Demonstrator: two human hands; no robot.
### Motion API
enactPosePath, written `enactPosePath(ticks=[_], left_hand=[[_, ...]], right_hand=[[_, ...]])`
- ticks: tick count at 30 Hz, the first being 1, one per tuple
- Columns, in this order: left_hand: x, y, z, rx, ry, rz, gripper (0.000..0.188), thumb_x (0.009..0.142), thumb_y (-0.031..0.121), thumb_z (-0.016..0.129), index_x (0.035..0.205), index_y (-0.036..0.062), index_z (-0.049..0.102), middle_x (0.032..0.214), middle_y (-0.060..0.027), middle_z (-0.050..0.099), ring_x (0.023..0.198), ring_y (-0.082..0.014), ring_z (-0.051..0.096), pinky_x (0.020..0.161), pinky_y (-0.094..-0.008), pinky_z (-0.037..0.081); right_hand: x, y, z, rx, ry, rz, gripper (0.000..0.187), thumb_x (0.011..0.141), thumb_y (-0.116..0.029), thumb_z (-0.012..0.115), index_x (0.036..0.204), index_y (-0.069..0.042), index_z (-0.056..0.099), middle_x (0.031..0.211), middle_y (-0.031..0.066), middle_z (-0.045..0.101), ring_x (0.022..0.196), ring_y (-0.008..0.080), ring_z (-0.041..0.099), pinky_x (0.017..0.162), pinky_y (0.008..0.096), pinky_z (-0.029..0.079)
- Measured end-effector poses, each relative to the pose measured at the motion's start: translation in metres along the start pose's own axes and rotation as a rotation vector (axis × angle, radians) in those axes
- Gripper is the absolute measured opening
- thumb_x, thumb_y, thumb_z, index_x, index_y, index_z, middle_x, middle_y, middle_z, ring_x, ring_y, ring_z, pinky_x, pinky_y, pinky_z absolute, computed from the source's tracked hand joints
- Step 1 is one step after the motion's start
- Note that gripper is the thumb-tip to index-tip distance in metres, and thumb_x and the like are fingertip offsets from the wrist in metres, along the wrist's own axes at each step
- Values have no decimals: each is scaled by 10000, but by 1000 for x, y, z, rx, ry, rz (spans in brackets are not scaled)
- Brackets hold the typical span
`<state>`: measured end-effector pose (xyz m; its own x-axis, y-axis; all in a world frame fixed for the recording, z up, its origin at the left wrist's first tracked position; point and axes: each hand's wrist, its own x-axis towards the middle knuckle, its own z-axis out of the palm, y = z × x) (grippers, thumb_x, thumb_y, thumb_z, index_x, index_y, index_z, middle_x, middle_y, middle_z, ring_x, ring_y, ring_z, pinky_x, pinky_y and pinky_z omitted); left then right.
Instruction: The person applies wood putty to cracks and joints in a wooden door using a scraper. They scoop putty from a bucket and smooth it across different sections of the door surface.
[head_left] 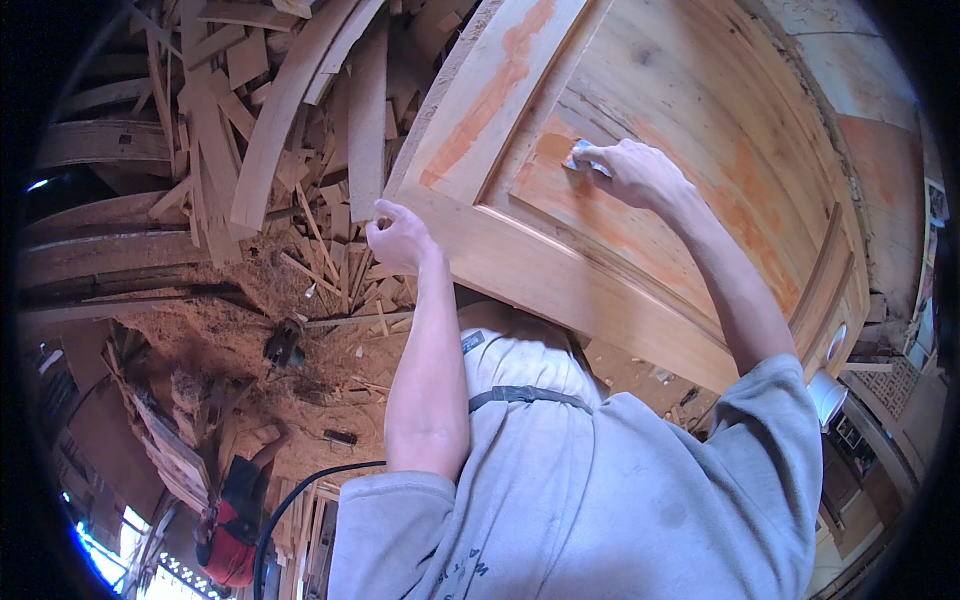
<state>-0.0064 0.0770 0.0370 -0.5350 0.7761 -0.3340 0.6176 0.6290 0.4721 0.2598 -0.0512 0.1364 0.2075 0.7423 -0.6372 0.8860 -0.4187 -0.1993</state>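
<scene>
Panelled wooden door (pixel 690 130), orange smears (pixel 548 152)

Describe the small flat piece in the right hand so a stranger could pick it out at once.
Find the big pale wooden door filling the upper right. Over its inner panel reaches the person's right hand, pinching the small flat piece beside an orange-brown smear. Its bluish colouring sets it apart from the wood and orange streaks around it.
</scene>
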Motion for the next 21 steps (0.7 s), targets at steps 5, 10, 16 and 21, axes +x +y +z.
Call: enactPosePath(ticks=[5,10,16,21], left_hand=[[-1,2,-2,10,14,-2,617,932,506,463,1023,-67,674,985,-260,717,898,-433,692,793,-533,526],[-4,3,2,-7,3,3,606,922,504,469,979,-57,689,987,-260,717,905,-433,691,800,-534,525],[-3,0,3,-47,29,22,584,914,496,486,957,-45,700,973,-252,722,892,-426,695,786,-530,536],[2,-2,2,72,24,13,586,960,501,460,966,-29,708,961,-238,729,891,-408,703,789,-526,540]], right_hand=[[-29,19,3,9,-38,41,271,962,-265,564,1210,-265,674,975,160,723,926,369,689,785,505,545],[-60,57,13,7,-131,150,299,947,-248,572,1227,-252,675,998,166,725,939,369,690,800,493,550],[-103,74,47,360,-25,295,386,950,-254,587,1326,-188,643,1141,154,723,935,309,709,827,407,556],[-92,-3,100,876,511,516,424,988,-268,595,1381,-108,587,1153,239,697,981,355,710,860,414,542]])
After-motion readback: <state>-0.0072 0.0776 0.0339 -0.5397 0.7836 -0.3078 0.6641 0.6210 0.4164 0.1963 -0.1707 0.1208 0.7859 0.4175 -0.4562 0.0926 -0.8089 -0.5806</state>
